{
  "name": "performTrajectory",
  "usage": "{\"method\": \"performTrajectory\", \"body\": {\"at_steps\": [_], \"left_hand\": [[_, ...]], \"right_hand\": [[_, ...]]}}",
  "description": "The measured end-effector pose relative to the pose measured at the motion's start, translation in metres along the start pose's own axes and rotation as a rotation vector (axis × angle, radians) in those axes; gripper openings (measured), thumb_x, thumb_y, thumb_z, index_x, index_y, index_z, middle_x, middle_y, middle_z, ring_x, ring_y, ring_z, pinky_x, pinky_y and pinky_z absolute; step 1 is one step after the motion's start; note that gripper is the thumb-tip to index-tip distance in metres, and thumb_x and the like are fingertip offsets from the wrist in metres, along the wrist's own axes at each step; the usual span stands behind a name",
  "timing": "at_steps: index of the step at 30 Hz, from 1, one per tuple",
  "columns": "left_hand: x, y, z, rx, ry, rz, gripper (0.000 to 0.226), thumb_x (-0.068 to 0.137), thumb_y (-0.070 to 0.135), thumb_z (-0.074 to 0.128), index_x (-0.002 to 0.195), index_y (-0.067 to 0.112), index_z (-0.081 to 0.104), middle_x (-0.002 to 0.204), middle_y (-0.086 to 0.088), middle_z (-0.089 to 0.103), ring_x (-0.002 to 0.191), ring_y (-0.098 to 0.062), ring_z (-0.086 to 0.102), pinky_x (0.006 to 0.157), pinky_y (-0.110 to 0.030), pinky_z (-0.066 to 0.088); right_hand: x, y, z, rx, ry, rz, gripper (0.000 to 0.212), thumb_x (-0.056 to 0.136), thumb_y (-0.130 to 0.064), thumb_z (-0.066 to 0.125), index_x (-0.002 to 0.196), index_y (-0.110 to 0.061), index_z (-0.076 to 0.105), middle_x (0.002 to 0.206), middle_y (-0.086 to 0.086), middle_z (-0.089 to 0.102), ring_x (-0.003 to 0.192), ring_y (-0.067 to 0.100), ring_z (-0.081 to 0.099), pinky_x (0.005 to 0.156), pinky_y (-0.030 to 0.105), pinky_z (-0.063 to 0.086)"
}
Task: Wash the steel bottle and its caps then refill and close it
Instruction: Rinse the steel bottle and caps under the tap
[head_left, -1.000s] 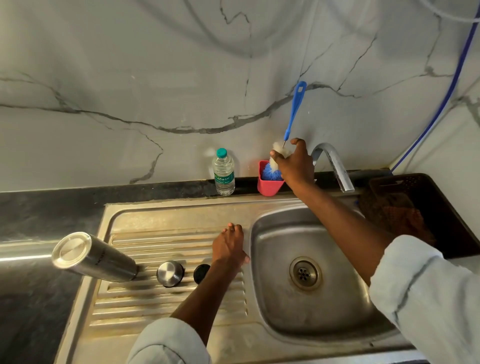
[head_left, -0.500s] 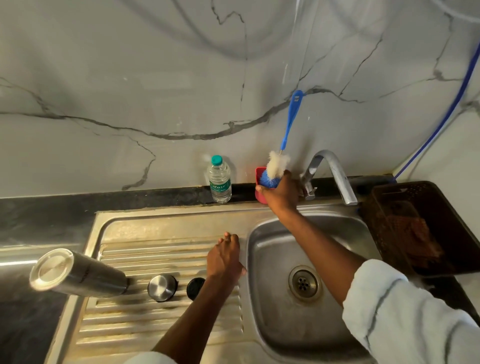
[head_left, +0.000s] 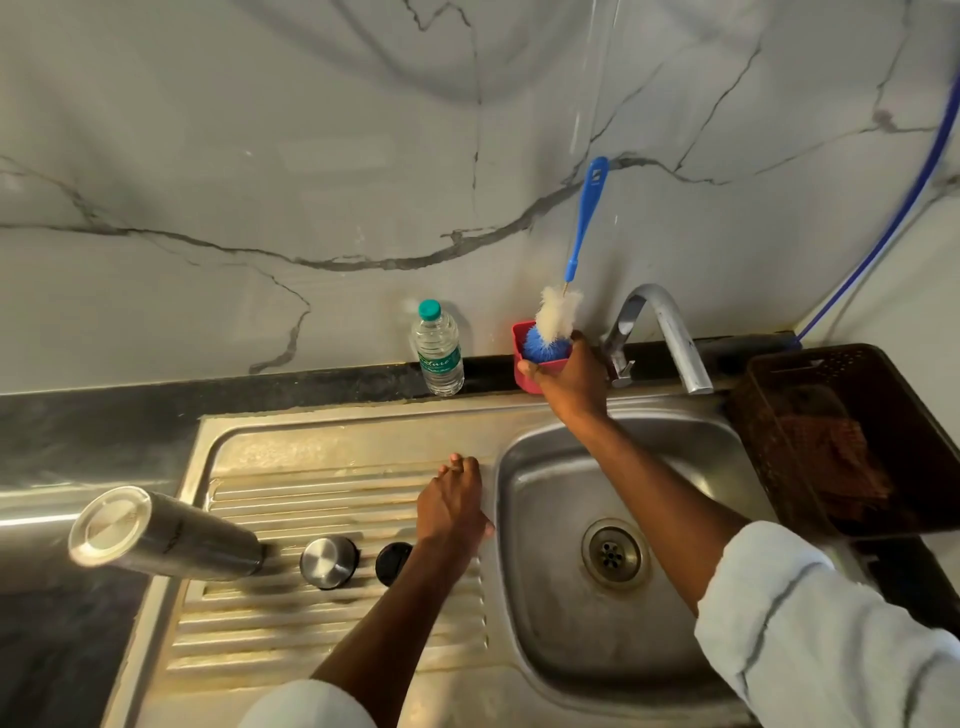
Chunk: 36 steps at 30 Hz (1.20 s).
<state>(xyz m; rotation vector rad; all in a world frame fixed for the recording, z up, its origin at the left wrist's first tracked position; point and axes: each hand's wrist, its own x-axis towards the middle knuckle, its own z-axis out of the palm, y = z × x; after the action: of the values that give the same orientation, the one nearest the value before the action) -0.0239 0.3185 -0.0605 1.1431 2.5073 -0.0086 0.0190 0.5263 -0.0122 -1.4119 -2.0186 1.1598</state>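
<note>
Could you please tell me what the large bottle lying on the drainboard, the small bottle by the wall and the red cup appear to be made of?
The large grey bottle looks like brushed stainless steel: a dull metallic sheen with streaked reflections. The small clear bottle with a green cap appears to be thin transparent plastic, since the wall shows through it. The red cup, which the right hand grips, seems to be opaque moulded plastic with an even matte colour.

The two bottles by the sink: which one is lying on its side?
The steel bottle lies on its side at the left edge of the drainboard. The clear plastic water bottle with the green cap stands upright against the wall.
</note>
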Motion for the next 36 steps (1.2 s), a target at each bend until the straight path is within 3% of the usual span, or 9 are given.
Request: {"method": "performTrajectory", "body": {"at_steps": [3, 9, 14, 18, 21, 24, 27, 33, 36], "left_hand": [[0.001, -0.002, 0.003, -0.011, 0.012, 0.001, 0.082, 0.077, 0.037, 0.092, 0.142, 0.016, 0.046, 0.142, -0.005, 0.057, 0.123, -0.028, 0.063, 0.095, -0.041, 0.055], [0.004, -0.005, 0.008, -0.023, 0.028, 0.005, 0.082, 0.075, 0.038, 0.093, 0.139, 0.017, 0.047, 0.138, -0.005, 0.059, 0.118, -0.029, 0.066, 0.092, -0.042, 0.057], [0.0, -0.01, 0.007, -0.087, 0.046, 0.025, 0.078, 0.073, 0.039, 0.093, 0.136, 0.022, 0.051, 0.134, 0.0, 0.063, 0.116, -0.025, 0.066, 0.09, -0.038, 0.055], [-0.013, -0.014, 0.0, -0.547, 0.127, -0.018, 0.041, 0.085, 0.03, 0.085, 0.122, 0.025, 0.068, 0.115, 0.004, 0.073, 0.105, -0.022, 0.07, 0.082, -0.033, 0.056], [-0.051, -0.017, -0.008, -0.867, 0.483, -0.084, 0.005, 0.096, 0.02, 0.075, 0.098, 0.025, 0.076, 0.095, 0.015, 0.076, 0.094, -0.012, 0.073, 0.076, -0.024, 0.049], [-0.102, -0.023, -0.013, -1.083, 0.632, -0.044, 0.023, 0.102, 0.001, 0.062, 0.094, 0.019, 0.072, 0.093, 0.01, 0.078, 0.093, -0.008, 0.073, 0.079, -0.027, 0.056], [-0.137, -0.042, -0.012, -1.234, 0.69, -0.067, 0.019, 0.106, 0.005, 0.058, 0.095, 0.014, 0.071, 0.088, 0.002, 0.077, 0.081, -0.014, 0.075, 0.067, -0.029, 0.058], [-0.175, -0.108, 0.016, -1.124, 0.876, -0.252, 0.023, 0.103, 0.01, 0.065, 0.09, 0.028, 0.067, 0.084, 0.012, 0.073, 0.078, -0.012, 0.069, 0.071, -0.024, 0.054], [-0.185, -0.149, 0.038, -0.995, 0.822, -0.351, 0.015, 0.102, 0.015, 0.065, 0.102, 0.03, 0.067, 0.098, 0.01, 0.074, 0.088, -0.015, 0.069, 0.081, -0.04, 0.059]], "right_hand": [[-0.002, -0.001, -0.002, 0.009, 0.014, 0.007, 0.085, 0.072, -0.044, 0.091, 0.14, -0.015, 0.049, 0.133, 0.002, 0.061, 0.118, 0.02, 0.062, 0.086, 0.025, 0.049], [-0.033, 0.005, 0.002, -0.011, 0.163, -0.028, 0.09, 0.068, -0.048, 0.091, 0.139, -0.016, 0.046, 0.137, 0.006, 0.054, 0.119, 0.025, 0.059, 0.091, 0.045, 0.059], [-0.088, 0.01, 0.0, 0.011, 0.201, -0.049, 0.069, 0.084, -0.034, 0.083, 0.14, -0.011, 0.051, 0.14, 0.011, 0.055, 0.124, 0.027, 0.056, 0.095, 0.03, 0.044], [-0.136, 0.023, -0.004, -0.031, 0.142, -0.076, 0.044, 0.091, -0.031, 0.075, 0.129, -0.014, 0.061, 0.128, 0.005, 0.061, 0.117, 0.022, 0.059, 0.088, 0.021, 0.04], [-0.172, 0.039, 0.003, -0.022, 0.126, -0.108, 0.025, 0.091, -0.025, 0.074, 0.115, -0.016, 0.069, 0.113, 0.003, 0.067, 0.105, 0.023, 0.064, 0.086, 0.026, 0.045], [-0.199, 0.044, 0.011, -0.057, 0.033, -0.161, 0.009, 0.092, -0.019, 0.07, 0.1, -0.02, 0.073, 0.101, -0.001, 0.067, 0.095, 0.02, 0.065, 0.083, 0.027, 0.048], [-0.217, 0.034, 0.019, -0.098, -0.017, -0.208, 0.01, 0.09, -0.017, 0.065, 0.091, -0.024, 0.071, 0.097, -0.006, 0.064, 0.093, 0.016, 0.061, 0.083, 0.028, 0.049], [-0.248, -0.003, 0.053, -0.096, -0.16, -0.346, 0.009, 0.095, -0.021, 0.064, 0.1, -0.028, 0.067, 0.109, -0.01, 0.06, 0.104, 0.011, 0.058, 0.091, 0.027, 0.049], [-0.264, -0.025, 0.077, -0.058, -0.238, -0.4, 0.014, 0.094, -0.023, 0.068, 0.108, -0.025, 0.069, 0.115, -0.007, 0.062, 0.113, 0.015, 0.06, 0.095, 0.016, 0.044]]}}
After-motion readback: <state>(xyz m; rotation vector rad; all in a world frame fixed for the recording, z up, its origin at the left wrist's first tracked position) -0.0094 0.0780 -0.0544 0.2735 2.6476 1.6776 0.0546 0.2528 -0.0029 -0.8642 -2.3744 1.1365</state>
